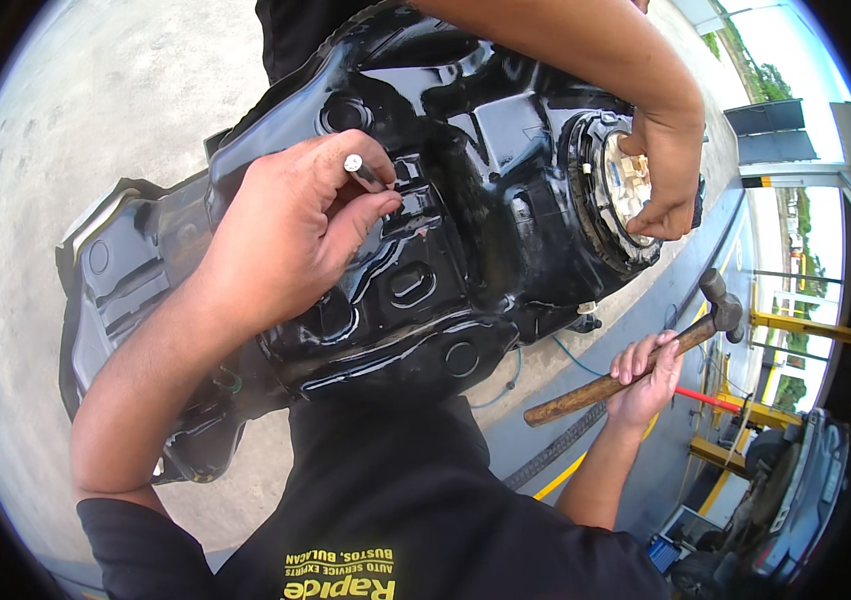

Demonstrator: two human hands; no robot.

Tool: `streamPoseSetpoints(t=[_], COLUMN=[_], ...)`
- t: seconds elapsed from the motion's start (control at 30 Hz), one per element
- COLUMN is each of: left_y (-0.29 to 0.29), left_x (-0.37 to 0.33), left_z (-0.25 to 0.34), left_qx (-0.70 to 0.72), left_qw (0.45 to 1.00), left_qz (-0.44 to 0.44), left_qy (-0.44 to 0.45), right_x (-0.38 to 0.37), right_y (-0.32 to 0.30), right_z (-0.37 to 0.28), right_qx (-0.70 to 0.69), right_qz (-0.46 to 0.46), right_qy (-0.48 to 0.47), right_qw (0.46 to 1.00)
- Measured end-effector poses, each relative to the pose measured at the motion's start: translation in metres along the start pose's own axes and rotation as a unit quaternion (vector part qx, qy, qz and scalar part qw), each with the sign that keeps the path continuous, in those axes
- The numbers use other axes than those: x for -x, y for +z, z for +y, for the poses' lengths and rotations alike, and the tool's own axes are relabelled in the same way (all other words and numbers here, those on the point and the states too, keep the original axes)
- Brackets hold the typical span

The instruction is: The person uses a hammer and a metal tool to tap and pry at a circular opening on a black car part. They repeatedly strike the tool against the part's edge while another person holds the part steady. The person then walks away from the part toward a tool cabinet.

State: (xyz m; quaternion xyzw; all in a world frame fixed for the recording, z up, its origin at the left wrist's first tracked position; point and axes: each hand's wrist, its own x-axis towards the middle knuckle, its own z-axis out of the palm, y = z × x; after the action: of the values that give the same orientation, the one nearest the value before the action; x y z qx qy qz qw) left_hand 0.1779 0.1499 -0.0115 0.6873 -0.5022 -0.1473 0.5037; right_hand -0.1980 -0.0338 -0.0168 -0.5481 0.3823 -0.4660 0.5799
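Note:
A black vehicle fuel tank (490, 245) with a moulded, glossy top lies in front of me. My left hand (290, 215) is over its left part, thumb and fingers pinched round a short metal punch (362, 172); the punch's lower end is hard to see. My right hand (642, 385) is wrapped round the wooden handle of a ball-peen hammer (695, 335), held off to the right with its head up and away from the tank. At the tank's right end, another person's hand (667, 175) presses on the pale round cap (625, 185) inside a ring.
The other person's forearm (585, 50) reaches across the top from the far side. A second moulded dark part (130, 275) lies to the left on the concrete floor (115, 110). At right are yellow lift arms (805, 325), a red bar (705, 398) and a vehicle (805, 490).

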Motion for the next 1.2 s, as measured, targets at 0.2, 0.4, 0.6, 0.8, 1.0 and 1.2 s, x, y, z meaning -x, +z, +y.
streamPoseSetpoints(t=[0.2, 0.4, 0.6, 0.8, 1.0, 1.2], left_y=[-0.006, 0.02, 0.078, 0.101, 0.105, 0.11], left_x=[-0.005, -0.038, -0.075, -0.094, -0.101, -0.103], left_z=[-0.013, 0.009, 0.015, 0.013, 0.018, 0.016], left_qx=[-0.036, -0.072, -0.045, -0.135, -0.179, -0.29], left_qw=[0.995, 0.976, 0.946, 0.924, 0.913, 0.857], left_qz=[-0.054, 0.007, 0.07, -0.005, -0.056, -0.047], left_qy=[0.078, 0.203, 0.315, 0.358, 0.362, 0.423], right_x=[0.008, 0.015, 0.028, 0.047, 0.058, 0.036], right_y=[0.018, 0.024, 0.01, -0.01, -0.02, 0.011], right_z=[0.006, 0.011, 0.016, 0.022, 0.026, 0.0], right_qx=[0.014, 0.045, 0.037, 0.028, 0.07, 0.387], right_qz=[-0.033, -0.038, -0.037, -0.024, -0.034, -0.151], right_qy=[0.0, -0.015, -0.011, 0.005, -0.003, -0.307], right_qw=[0.999, 0.998, 0.999, 0.999, 0.997, 0.856])
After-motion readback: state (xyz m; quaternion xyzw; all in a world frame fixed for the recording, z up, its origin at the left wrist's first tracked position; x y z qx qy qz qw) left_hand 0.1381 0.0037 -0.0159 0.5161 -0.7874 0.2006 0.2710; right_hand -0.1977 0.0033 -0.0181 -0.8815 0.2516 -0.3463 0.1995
